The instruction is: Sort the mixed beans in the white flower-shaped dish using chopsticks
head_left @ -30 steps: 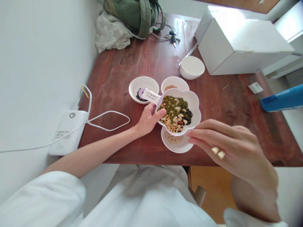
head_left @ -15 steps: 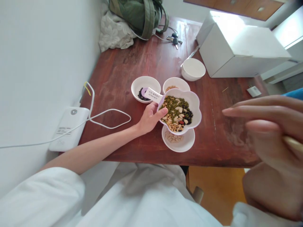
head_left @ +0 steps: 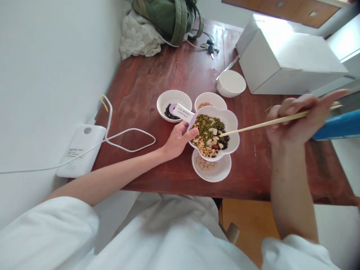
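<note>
My left hand (head_left: 180,140) is closed on the handle side of a flower-shaped bowl (head_left: 233,123) with a lilac rim and a white label (head_left: 182,111) on its handle. Green beans (head_left: 204,123), pale seeds, yellow beans and black beans lie mixed in it, with one red piece. At the right, my right hand (head_left: 295,116) grips chopsticks (head_left: 270,123), whose tips reach into the mix. Small white bowls stand around and partly under the held one: one with black beans (head_left: 168,112), one with yellowish beans (head_left: 204,105), one with pale seeds (head_left: 206,164).
A further white bowl (head_left: 231,83) stands behind, near a large white box (head_left: 295,71). Keys (head_left: 210,48) and a green bag (head_left: 165,18) lie at the back. A power bank (head_left: 81,150) with a white cable rests at the left wall. Something blue (head_left: 337,125) is at the right.
My right hand has moved away from the camera and over the table, bringing the chopstick tips into the flower-shaped bowl. My left hand and the bowl have stayed nearly still.
</note>
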Motion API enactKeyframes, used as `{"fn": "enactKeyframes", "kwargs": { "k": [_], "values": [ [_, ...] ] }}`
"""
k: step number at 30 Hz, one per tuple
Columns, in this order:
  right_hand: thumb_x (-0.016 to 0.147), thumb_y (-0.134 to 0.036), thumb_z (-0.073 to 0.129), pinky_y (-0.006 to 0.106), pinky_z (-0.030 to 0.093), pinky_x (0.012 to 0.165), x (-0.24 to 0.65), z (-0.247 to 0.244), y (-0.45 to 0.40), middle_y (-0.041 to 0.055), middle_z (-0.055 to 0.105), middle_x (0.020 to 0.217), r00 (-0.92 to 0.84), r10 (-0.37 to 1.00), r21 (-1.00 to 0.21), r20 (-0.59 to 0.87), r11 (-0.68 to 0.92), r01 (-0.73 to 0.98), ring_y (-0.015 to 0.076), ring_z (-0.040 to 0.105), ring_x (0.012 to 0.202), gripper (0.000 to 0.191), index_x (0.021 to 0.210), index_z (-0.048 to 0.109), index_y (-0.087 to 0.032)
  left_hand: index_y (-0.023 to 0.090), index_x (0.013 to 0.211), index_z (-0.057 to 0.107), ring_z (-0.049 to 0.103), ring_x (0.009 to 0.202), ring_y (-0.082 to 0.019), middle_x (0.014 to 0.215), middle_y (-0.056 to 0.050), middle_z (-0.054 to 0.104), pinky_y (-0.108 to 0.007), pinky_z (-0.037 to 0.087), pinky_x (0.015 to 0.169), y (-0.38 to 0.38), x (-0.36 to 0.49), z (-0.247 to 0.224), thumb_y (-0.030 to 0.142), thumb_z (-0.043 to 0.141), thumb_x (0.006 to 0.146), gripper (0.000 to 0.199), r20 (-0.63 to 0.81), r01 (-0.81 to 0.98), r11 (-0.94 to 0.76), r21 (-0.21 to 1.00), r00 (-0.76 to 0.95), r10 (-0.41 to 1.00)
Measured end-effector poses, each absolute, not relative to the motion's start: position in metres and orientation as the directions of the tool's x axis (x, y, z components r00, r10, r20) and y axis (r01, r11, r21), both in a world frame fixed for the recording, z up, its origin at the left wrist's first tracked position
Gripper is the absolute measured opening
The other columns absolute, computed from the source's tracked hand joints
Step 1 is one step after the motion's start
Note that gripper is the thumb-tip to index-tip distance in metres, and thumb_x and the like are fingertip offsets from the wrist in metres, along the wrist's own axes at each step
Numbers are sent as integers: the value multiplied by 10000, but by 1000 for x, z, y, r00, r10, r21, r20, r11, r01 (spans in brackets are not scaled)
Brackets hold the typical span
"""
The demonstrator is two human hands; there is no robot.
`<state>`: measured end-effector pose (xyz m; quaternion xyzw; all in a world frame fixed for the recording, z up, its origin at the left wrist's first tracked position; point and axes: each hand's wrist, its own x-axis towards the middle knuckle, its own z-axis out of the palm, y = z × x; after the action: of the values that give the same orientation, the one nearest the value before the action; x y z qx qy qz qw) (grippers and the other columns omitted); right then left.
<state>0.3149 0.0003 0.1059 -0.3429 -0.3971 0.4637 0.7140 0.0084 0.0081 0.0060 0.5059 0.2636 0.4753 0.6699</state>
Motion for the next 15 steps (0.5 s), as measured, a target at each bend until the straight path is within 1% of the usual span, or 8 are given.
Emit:
{"fn": "enactKeyframes", "kwargs": {
  "k": [1, 2, 3, 4, 6, 9, 13, 15],
  "values": [
    [1166, -617, 409, 268, 378, 375, 312, 95, 8, 5, 555, 481, 189, 931, -877, 312, 358, -320, 80, 504, 379, 754, 597, 720, -234, 152, 1185, 739, 791, 1127, -313, 1188, -133, 843, -402, 617, 978, 8, 8, 4, 683, 824, 895, 612, 118, -367, 46, 929, 413, 903],
    [1064, -679, 634, 269, 324, 334, 309, 84, 14, -20, 481, 436, 175, 925, -871, 336, 376, -315, 78, 435, 347, 657, 577, 705, -244, 153, 1196, 742, 788, 1134, -315, 1196, -132, 842, -404, 613, 982, 9, 7, 2, 676, 824, 895, 609, 113, -367, 54, 929, 419, 901],
    [958, -734, 756, 273, 291, 312, 307, 73, 18, -38, 433, 417, 154, 928, -876, 339, 371, -309, 78, 388, 330, 633, 555, 688, -251, 156, 1201, 747, 784, 1144, -318, 1204, -130, 841, -405, 609, 989, 9, 7, 1, 669, 823, 895, 603, 114, -370, 56, 927, 423, 899],
    [896, -779, 793, 276, 273, 302, 304, 63, 21, -48, 399, 407, 130, 936, -884, 327, 352, -307, 83, 364, 321, 639, 544, 680, -258, 159, 1200, 752, 781, 1154, -323, 1212, -128, 840, -407, 605, 997, 9, 6, 0, 664, 820, 894, 594, 119, -375, 56, 925, 427, 896],
    [894, -856, 726, 286, 289, 309, 299, 48, 21, -43, 396, 407, 79, 955, -908, 285, 296, -296, 104, 382, 321, 691, 537, 686, -265, 165, 1184, 762, 776, 1168, -332, 1221, -123, 839, -411, 600, 1005, 9, 6, -1, 650, 818, 888, 572, 126, -387, 55, 920, 428, 895],
    [961, -858, 626, 300, 339, 356, 294, 40, 15, -15, 460, 442, 45, 972, -933, 232, 236, -273, 131, 461, 359, 733, 547, 704, -258, 167, 1168, 772, 777, 1159, -336, 1212, -114, 841, -413, 596, 1003, 9, 5, 0, 622, 823, 881, 540, 119, -390, 61, 919, 421, 899],
    [971, -865, 598, 310, 350, 392, 289, 43, 7, -6, 474, 464, 91, 962, -926, 259, 274, -261, 130, 468, 377, 756, 537, 682, -252, 166, 1175, 773, 780, 1146, -324, 1208, -112, 841, -403, 596, 992, 7, 6, 1, 609, 813, 901, 522, 111, -403, 80, 912, 429, 896],
    [928, -912, 608, 317, 352, 400, 287, 42, 6, -15, 474, 474, 112, 961, -927, 252, 273, -258, 130, 449, 389, 747, 566, 686, -263, 165, 1184, 768, 781, 1148, -320, 1217, -114, 839, -402, 600, 993, 7, 6, 3, 617, 814, 906, 532, 98, -391, 84, 916, 423, 901]
  ]
}}
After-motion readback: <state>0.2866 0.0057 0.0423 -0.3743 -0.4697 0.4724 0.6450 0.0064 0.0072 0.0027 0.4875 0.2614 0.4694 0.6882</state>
